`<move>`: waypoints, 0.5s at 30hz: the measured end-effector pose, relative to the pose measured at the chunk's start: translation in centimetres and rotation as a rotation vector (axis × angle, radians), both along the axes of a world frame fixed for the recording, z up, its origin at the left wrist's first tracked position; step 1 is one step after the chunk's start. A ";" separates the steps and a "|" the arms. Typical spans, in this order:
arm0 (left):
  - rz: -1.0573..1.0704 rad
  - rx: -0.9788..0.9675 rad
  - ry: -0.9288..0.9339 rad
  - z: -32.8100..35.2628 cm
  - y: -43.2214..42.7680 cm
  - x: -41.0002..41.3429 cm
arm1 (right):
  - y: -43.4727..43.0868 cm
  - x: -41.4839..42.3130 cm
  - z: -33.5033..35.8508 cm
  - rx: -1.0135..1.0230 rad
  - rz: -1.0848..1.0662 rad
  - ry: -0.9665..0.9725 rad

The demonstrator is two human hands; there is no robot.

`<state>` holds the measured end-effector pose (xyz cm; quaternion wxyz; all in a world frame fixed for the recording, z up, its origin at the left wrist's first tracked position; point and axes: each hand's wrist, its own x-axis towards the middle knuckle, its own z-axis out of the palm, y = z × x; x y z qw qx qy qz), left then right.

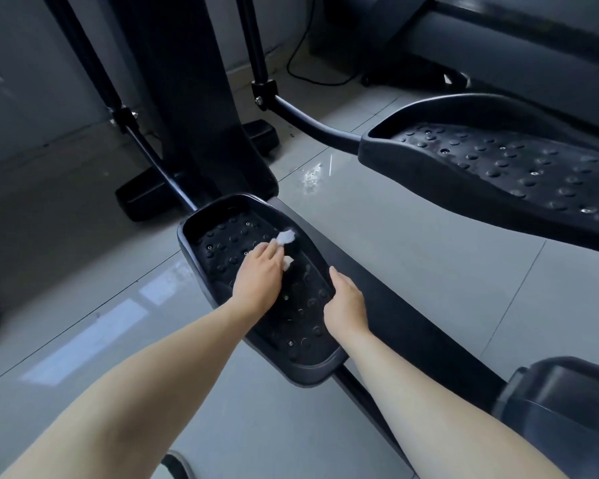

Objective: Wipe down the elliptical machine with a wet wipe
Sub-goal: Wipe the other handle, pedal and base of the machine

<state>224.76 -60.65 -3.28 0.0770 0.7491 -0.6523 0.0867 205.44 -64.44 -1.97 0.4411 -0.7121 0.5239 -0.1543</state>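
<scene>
Two hands work on the near pedal (301, 354). The left hand (256, 276) holds a crumpled wet wipe (286, 236) under lightly bent fingers and presses it on the studded tread, in the front half of this pedal. White bits of the wipe show past the fingertips and beside the thumb. The right hand (346, 305) holds the right rim of the same pedal, with the thumb along the edge and the fingers apparently curled over into the tray.

I judge the wipe to be soft, light and damp. It will probably catch on the studs and may tear, so it is better kept bunched under the fingers. The pedal looks like stiff plastic on a link arm and may swing when pushed, so the rim is a sensible place to steady it.

Right of the near pedal, higher and well apart, hangs the second pedal (498, 167). Just beyond its front end stands the black column (194, 98), and under it is grey floor (395, 257). No brand, label or writing can be read anywhere.
</scene>
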 end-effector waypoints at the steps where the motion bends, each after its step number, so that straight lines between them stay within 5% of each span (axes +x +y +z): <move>1: 0.015 -0.008 0.026 0.0 -0.2 -0.1 | 0.0 0.1 -0.1 -0.004 0.001 0.005; 8: -0.147 -0.071 0.371 -1.1 0.6 -5.0 | -0.8 -0.6 0.2 0.030 0.051 0.103; 15: -0.379 -0.004 0.258 -1.7 2.2 -5.5 | -1.0 -1.2 0.0 0.083 -0.003 0.110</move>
